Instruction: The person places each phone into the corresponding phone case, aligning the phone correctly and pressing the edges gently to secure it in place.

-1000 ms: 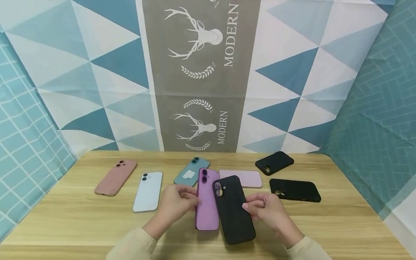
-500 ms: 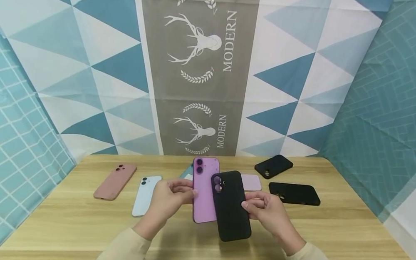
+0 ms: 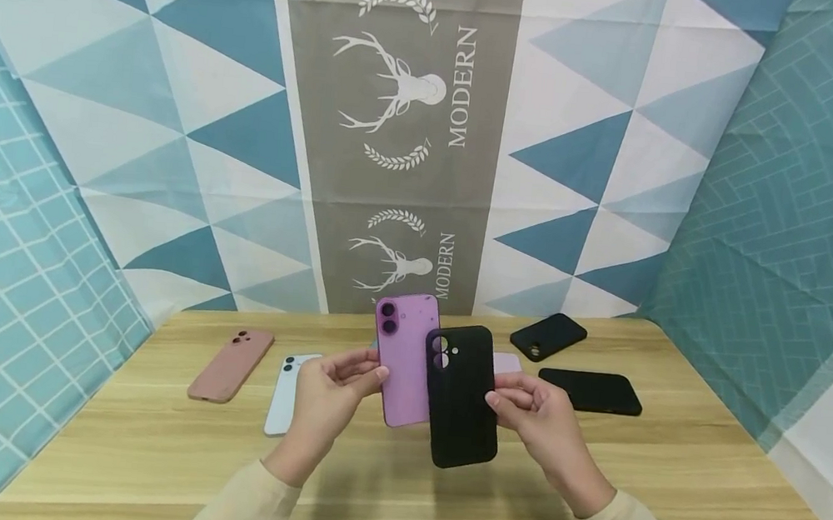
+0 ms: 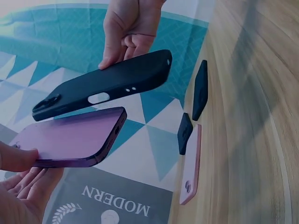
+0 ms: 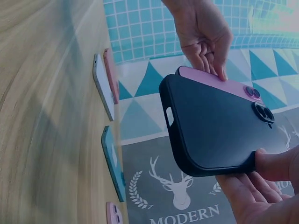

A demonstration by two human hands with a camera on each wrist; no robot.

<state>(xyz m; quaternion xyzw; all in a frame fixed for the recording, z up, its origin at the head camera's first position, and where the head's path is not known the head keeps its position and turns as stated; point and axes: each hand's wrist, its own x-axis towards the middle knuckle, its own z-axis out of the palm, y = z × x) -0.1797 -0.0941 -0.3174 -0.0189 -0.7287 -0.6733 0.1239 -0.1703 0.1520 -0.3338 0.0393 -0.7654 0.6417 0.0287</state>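
Above the table, my left hand (image 3: 334, 390) pinches a purple phone (image 3: 404, 368) by its left edge, thumb on the back and fingers behind. The phone stands nearly upright, its two camera lenses at the top left. My right hand (image 3: 540, 414) pinches a black phone case (image 3: 464, 407) by its right edge. Seen from the head, the case overlaps the phone's lower right part; its camera cutout shows light through. In the left wrist view a narrow gap separates the case (image 4: 107, 84) from the phone (image 4: 79, 140).
On the wooden table (image 3: 164, 453) lie a pink phone (image 3: 231, 366) and a white phone (image 3: 283, 394) at left. Two black cases (image 3: 548, 336) lie at right. A teal phone (image 5: 113, 161) and a light pink phone (image 3: 507, 364) lie behind the held items. Patterned cloth (image 3: 395, 174) hangs behind.
Both hands have raised the purple phone and the black case off the table and tilted them more upright. The phone has shifted a little left. Both grips stay the same.
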